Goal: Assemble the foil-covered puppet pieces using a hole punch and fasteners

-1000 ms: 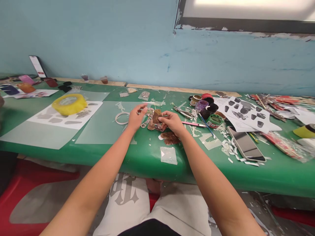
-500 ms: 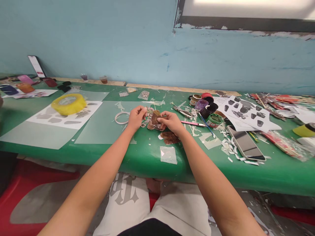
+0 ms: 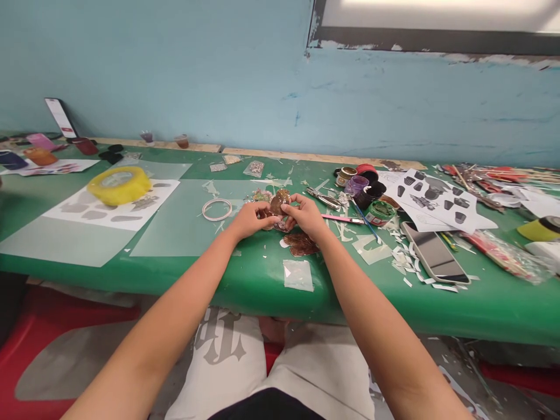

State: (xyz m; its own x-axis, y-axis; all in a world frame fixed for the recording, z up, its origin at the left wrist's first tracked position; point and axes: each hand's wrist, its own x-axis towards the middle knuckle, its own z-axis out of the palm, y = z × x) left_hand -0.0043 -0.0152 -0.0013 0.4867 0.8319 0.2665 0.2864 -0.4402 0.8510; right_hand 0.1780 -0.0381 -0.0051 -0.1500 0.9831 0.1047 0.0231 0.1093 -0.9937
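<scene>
Between thumb and fingers, my right hand (image 3: pixel 305 214) grips the right side of a small brown glittery cut-out piece (image 3: pixel 279 201), held upright over the table. At its lower left edge my left hand (image 3: pixel 255 221) pinches it too, thumb in front. Behind and below the fingers lies a cluster of pinkish and brown decorated pieces (image 3: pixel 262 195), partly hidden by both hands. A larger dark brown cut-out piece (image 3: pixel 301 244) rests just below my right hand. Left of my left hand lies a thin roll of white tape (image 3: pixel 217 210).
On the green table (image 3: pixel 254 291) stand open paint jars (image 3: pixel 380 213) at right, near a pink pen-like tool (image 3: pixel 342 219), paper scraps and a phone (image 3: pixel 435 254). At left, a big yellow tape roll (image 3: pixel 119 185) sits on a printed sheet (image 3: pixel 126 219).
My left hand has moved right and slightly down, and its thumb now meets the brown piece. The piece has turned and tilted in my right hand.
</scene>
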